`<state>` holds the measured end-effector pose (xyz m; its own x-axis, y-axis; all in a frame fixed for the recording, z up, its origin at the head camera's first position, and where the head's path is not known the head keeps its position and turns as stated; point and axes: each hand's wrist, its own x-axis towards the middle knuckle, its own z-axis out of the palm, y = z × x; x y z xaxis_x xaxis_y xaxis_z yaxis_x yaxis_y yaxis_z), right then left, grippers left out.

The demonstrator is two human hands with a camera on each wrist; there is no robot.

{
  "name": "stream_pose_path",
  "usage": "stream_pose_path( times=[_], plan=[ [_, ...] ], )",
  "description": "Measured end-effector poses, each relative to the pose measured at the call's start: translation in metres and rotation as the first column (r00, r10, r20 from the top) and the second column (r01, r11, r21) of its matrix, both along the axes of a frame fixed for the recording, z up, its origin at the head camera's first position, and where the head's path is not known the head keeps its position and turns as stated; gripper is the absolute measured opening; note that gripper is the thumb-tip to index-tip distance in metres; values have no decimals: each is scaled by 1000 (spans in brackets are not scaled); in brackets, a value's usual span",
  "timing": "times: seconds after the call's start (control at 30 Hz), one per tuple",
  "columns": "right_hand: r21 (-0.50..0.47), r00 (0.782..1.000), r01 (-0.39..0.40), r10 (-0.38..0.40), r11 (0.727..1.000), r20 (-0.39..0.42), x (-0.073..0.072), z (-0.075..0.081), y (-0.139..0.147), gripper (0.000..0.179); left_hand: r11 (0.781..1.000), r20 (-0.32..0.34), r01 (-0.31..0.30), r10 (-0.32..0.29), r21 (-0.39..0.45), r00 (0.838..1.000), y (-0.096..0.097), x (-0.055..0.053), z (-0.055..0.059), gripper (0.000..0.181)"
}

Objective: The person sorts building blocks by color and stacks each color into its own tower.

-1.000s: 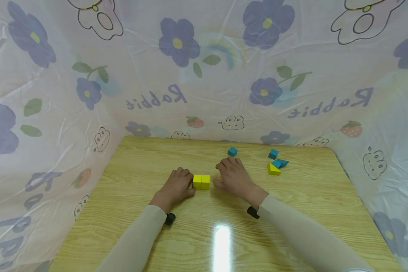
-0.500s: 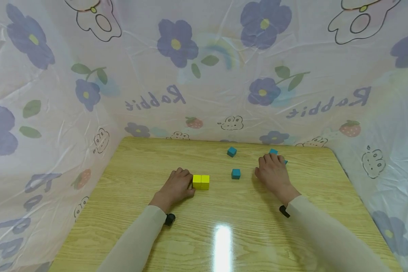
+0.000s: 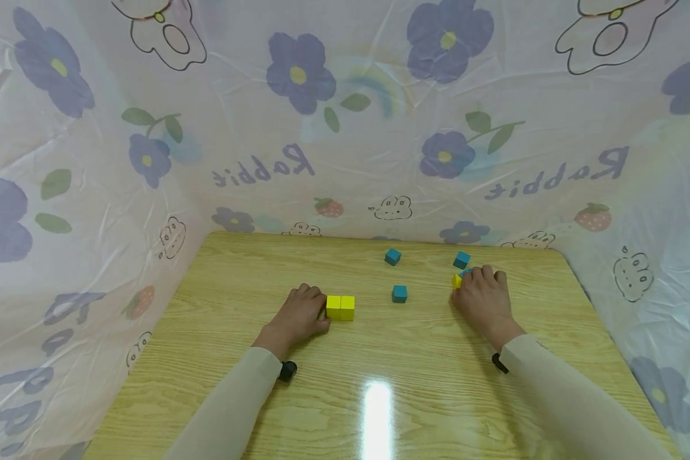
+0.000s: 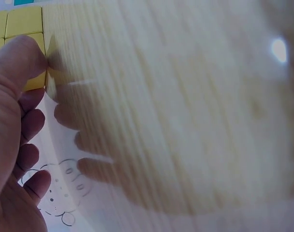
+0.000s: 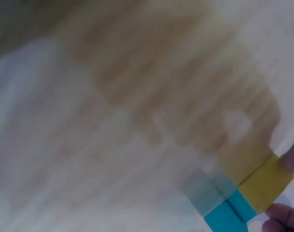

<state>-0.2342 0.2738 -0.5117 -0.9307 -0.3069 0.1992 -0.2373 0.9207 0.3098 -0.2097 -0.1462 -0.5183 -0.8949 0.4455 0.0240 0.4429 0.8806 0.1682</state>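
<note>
In the head view my left hand (image 3: 300, 314) holds a pair of yellow blocks (image 3: 340, 308) standing side by side. The left wrist view has the thumb on the front of the nearer yellow block (image 4: 25, 21), fingers curled behind. At the right, my right hand (image 3: 484, 299) pinches a yellow triangular block (image 3: 457, 281), largely hidden under the hand. Thumb and fingertips lie at the edges of this yellow block (image 5: 266, 183) in the right wrist view, with blue blocks (image 5: 229, 215) right against it.
One blue cube (image 3: 399, 294) sits between the hands. Farther back are another blue cube (image 3: 393, 257) and a blue block (image 3: 462, 260). A patterned cloth (image 3: 345, 160) rises behind the wooden table (image 3: 333, 396) and along its sides.
My right hand has left a blue cube to the right of the yellow pair and moved right to the yellow triangular block. The left hand stays in place.
</note>
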Motion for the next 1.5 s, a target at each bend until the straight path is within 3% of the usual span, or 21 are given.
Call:
stream_pose_path(
  times=[0.1,0.33,0.8,0.97,1.13,1.5],
  plan=[
    [12,1000,-18,18,1000,-17,1,-1,-1,40,1000,-1,1,-1,3,1000,0,1,0,35],
    [76,996,-82,83,994,-16,3,-1,-5,13,1000,-9,0,0,-8,1000,1,1,0,35],
    [79,990,-129,133,988,-38,6,-2,-5,13,1000,12,-16,16,0,1000,1,0,0,36],
    [20,987,-158,159,987,-35,8,-1,-6,22,1000,14,-18,18,0,1000,1,1,1,36],
    [-55,991,-130,128,990,-35,7,-4,-1,31,1000,14,-11,11,1,1000,1,1,2,35],
    [-55,976,-214,211,975,-62,6,-6,-4,23,1000,21,-14,13,13,1000,0,2,2,37]
  ],
)
